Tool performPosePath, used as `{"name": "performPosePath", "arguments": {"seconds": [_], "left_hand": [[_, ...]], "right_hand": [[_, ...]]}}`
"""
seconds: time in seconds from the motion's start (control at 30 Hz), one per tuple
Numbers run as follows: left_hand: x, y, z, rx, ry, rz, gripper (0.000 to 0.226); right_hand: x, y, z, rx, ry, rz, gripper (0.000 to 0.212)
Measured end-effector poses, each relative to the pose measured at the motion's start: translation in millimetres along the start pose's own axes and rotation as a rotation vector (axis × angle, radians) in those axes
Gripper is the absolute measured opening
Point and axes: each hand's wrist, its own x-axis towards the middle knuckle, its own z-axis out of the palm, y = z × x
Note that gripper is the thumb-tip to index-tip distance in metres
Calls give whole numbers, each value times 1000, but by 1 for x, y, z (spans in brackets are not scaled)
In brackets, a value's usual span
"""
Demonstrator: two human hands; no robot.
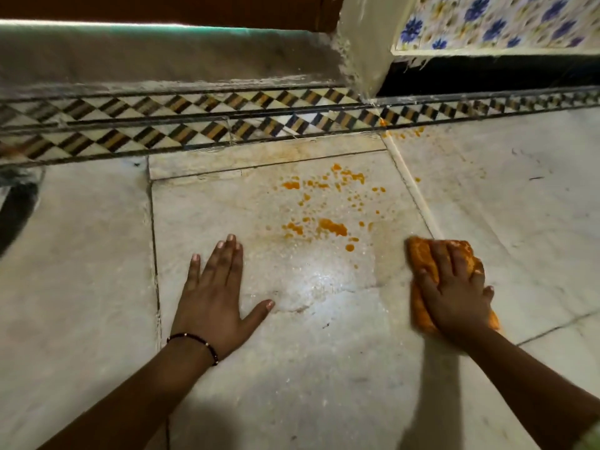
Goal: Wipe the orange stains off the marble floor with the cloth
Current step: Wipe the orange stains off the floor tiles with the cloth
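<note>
On the marble floor [324, 368], nearest: two bare forearms are reaching forward.
Left hand [216, 297]: lying flat, fingers straight and released, palm pressing the slab; a dark beaded bracelet [194, 342] is circling the wrist.
Right hand [454, 287]: pressing down on the orange cloth [422, 254], fingers spread over it, slightly blurred.
Orange stains [324, 206]: lying scattered beyond and between the hands; a few more are sitting near the checkered tile border [194, 125].
Farthest: a blue-flowered tiled surface [487, 21] is showing at upper right.
</note>
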Motion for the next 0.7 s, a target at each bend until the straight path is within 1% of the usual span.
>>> {"name": "performPosePath", "arguments": {"seconds": [0.07, 0.1, 0.17, 0.23, 0.3, 0.37, 0.43, 0.5, 0.57, 0.63, 0.67, 0.7], "left_hand": [[-1, 0, 1, 5, 14, -3, 96], [-1, 1, 2, 7, 16, 0, 96], [-1, -1, 3, 8, 19, 11, 95], [-1, -3, 4, 15, 18, 26, 94], [-2, -3, 2, 13, 13, 28, 94], [-2, -3, 1, 7, 2, 20, 95], [-3, -3, 1, 0, 4, 14, 95], [-3, -3, 2, 5, 18, 20, 95], [-3, -3, 2, 8, 36, 29, 94], [-3, -3, 2, 16, 37, 28, 94], [-3, -3, 2, 20, 38, 28, 94], [-2, -3, 1, 23, 41, 28, 94]], "right_hand": [[20, -40, 3, 56, 29, 146, 63], [26, -61, 6, 66, 32, 149, 63], [21, -94, 13, 16, 34, 7, 64], [-3, -106, 21, -31, 39, -151, 64], [-31, -92, 23, -38, 40, -253, 67], [-56, -63, 25, -36, 46, -298, 70], [-61, -36, 21, -22, 42, -279, 72], [-42, -30, 14, -5, 33, -222, 76], [-16, -50, 10, 17, 44, -136, 76], [4, -84, 11, 46, 44, -56, 70], [8, -101, 13, 40, 41, -64, 68], [10, -116, 15, 16, 42, -119, 67]]}}
